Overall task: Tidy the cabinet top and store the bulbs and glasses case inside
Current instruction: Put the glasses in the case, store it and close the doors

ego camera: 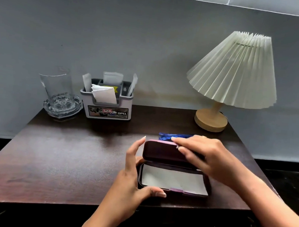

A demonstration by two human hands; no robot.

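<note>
Case (174, 164) open between both hands' fingers (182, 145)

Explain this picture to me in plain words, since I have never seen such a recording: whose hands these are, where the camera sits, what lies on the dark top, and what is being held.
There is no machine here. A person wears one wide-angle camera on the head, looking forward and down, so you see their own bare arms reaching in from below.

The left hand steadies the base of an open glasses case at its near left corner. The right hand rests its fingers on the raised lid. Inside the base lies only a pale cloth or lining; no glasses show.

The case rests on a dark wooden cabinet top. Just behind it lies something shiny and blue, mostly hidden. At the back left a clear glass stands in a glass dish, beside a grey organiser box holding white papers. At the back right stands a lamp with a pleated shade.
</note>
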